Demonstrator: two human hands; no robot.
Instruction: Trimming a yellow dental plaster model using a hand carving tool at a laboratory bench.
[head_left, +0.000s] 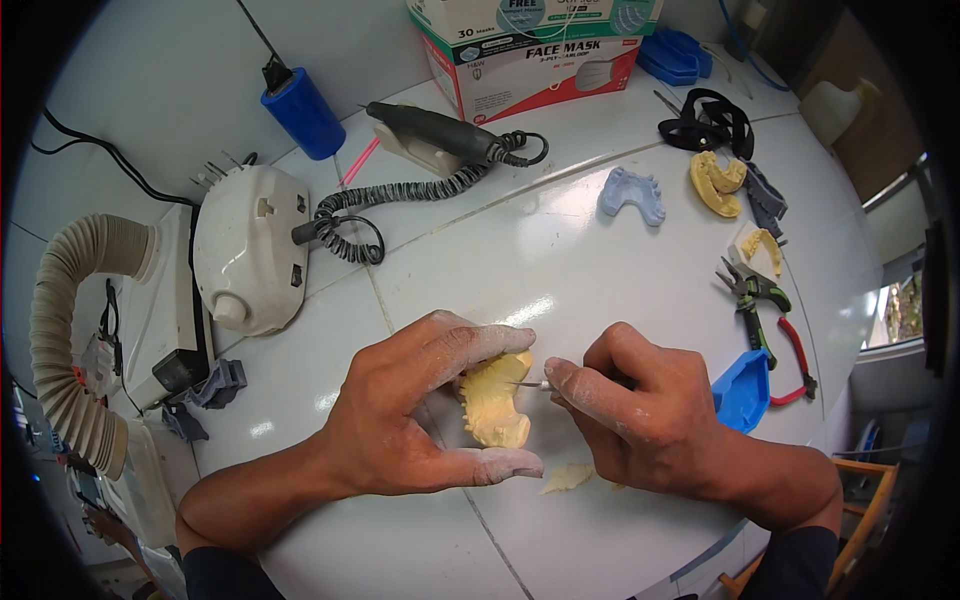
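Note:
My left hand (410,400), dusted with white powder, grips a yellow plaster dental model (491,410) between thumb and fingers. My right hand (640,410) is closed around a slim metal tool (538,384), whose thin tip rests on or very near the model. Most of the tool is hidden in my fingers. Pale yellow scraps (567,480) lie on the white tiled bench (440,280) below the model. A blue plastic tray (740,390) sits just right of my right hand.
A white drill control box (250,250) and corrugated hose (70,330) stand left. Behind are a dark handpiece (430,130), blue cylinder (305,115) and mask boxes (530,75). At right lie a pale-blue model (630,195), yellow models (715,185), black straps (705,125) and pliers (760,290).

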